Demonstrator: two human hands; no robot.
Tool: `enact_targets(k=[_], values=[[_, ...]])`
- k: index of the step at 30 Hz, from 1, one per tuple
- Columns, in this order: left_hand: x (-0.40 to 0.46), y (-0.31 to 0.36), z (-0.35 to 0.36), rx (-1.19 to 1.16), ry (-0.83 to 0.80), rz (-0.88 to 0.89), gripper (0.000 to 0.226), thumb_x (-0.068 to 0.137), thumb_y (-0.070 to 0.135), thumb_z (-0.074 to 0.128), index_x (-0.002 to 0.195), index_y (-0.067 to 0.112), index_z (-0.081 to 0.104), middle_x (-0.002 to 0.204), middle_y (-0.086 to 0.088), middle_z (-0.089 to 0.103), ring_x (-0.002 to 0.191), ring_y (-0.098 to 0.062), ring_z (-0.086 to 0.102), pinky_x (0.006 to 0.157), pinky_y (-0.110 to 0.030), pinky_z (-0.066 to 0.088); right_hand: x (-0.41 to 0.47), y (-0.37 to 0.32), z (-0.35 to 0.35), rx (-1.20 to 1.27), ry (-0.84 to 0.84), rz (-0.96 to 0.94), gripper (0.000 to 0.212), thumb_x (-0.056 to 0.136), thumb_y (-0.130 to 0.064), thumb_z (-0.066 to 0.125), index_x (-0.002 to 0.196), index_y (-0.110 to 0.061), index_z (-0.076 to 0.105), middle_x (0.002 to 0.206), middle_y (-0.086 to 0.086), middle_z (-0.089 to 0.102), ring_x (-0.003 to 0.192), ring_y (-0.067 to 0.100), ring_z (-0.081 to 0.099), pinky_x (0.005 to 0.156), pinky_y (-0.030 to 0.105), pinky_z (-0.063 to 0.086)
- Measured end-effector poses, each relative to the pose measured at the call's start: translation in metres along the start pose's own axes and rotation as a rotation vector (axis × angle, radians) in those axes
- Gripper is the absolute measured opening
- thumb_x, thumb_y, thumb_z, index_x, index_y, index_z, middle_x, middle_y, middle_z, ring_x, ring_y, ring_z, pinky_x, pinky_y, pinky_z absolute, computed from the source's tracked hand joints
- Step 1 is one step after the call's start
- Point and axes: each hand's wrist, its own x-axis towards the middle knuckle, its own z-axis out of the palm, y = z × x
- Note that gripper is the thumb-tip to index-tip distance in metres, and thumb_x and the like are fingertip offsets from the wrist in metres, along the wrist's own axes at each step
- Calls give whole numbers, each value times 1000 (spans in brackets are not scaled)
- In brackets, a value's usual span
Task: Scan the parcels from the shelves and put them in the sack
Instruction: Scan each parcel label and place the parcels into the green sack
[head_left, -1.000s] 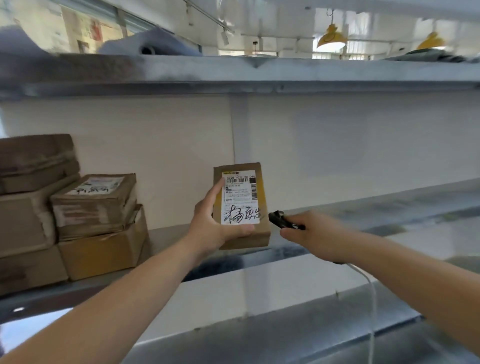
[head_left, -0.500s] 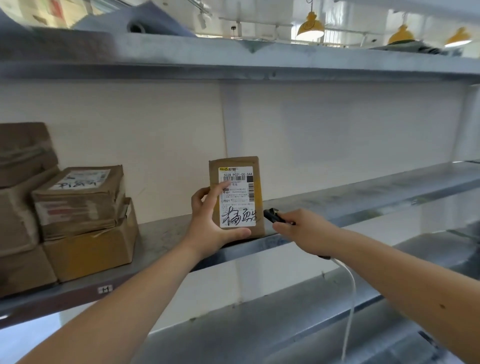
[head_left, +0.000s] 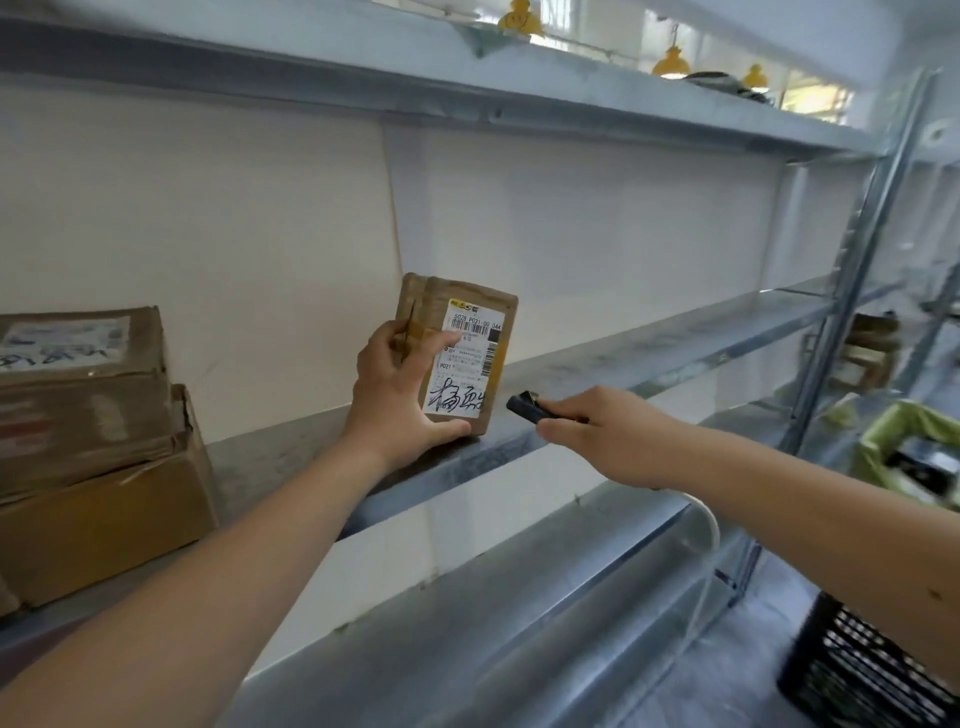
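Note:
A small brown parcel (head_left: 478, 322) with a white label stands upright over the middle shelf (head_left: 649, 358). My left hand (head_left: 397, 397) grips it from the left, thumb under its bottom edge and a finger across the label. Just right of the parcel, my right hand (head_left: 605, 434) holds a small black scanner (head_left: 527, 405) that points at the label; a white cable trails from under the hand. A green sack (head_left: 883, 436) with dark things inside stands open at the far right.
Several brown cardboard boxes (head_left: 88, 447) are stacked at the left end of the middle shelf. A lower metal shelf (head_left: 493, 634) runs below. A black mesh crate (head_left: 852, 670) sits on the floor at the lower right, past a metal upright (head_left: 852, 270).
The view has swung right and down, bringing the sack and crate into sight. The parcel is turned slightly, showing its left side. The scanner stays close beside it.

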Motion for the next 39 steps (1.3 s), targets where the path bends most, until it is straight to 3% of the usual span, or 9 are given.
enact_targets(k=[2,6,10,15,21,26,31,36,39], values=[[1,-1,-1,15,-4,16,106,55,55,97,142,62,37,156,11,15,141,-26,26,118,-47,36,-6,-7,-2,-45,-13,2,15,103,-48,54,98,-42,66,52,-10,50,46,7,44,43,17,31],[1,-4,0,57,-17,29,106,55,59,94,142,61,35,157,4,17,141,-30,27,115,-54,41,-16,-9,3,-83,3,9,25,102,-51,52,115,-38,69,53,-11,54,45,5,45,43,16,33],[5,-9,1,83,-12,60,106,53,61,93,142,61,36,159,3,18,140,-31,29,113,-56,42,-30,-9,9,-97,-13,23,32,100,-57,50,125,-44,66,56,-20,58,45,0,50,40,15,34],[6,-13,2,71,-5,73,108,50,58,95,141,61,38,158,4,18,140,-33,30,110,-59,44,-42,-14,13,-162,-19,49,33,98,-59,50,123,-45,67,61,-12,59,49,0,51,42,15,36],[7,-13,2,73,-19,95,106,54,58,95,142,62,36,157,2,19,140,-35,30,110,-61,43,-52,-15,19,-209,-23,88,39,99,-57,50,138,-52,57,68,-9,59,48,1,50,45,15,35],[5,2,8,-64,-36,121,103,53,60,91,141,64,36,154,9,16,139,-30,27,113,-53,41,-53,-9,25,-151,67,119,41,102,-51,52,142,-43,56,65,-8,60,43,2,49,41,15,34],[7,37,24,-261,-84,105,103,50,66,86,139,68,33,149,18,15,143,-25,20,118,-44,37,-60,13,19,-95,141,210,33,105,-43,49,134,-33,61,68,-4,59,43,5,45,42,19,35],[11,91,54,-428,-203,111,105,42,74,86,131,75,31,141,21,18,140,-23,30,118,-42,41,-89,55,-7,-70,234,305,31,106,-39,48,134,-32,60,71,-3,59,51,8,48,45,21,36],[8,133,84,-514,-311,148,105,43,67,90,131,74,34,136,23,18,140,-23,34,118,-42,44,-114,88,-25,-29,255,356,27,106,-38,50,130,-33,61,68,-6,58,45,1,47,43,19,36]])
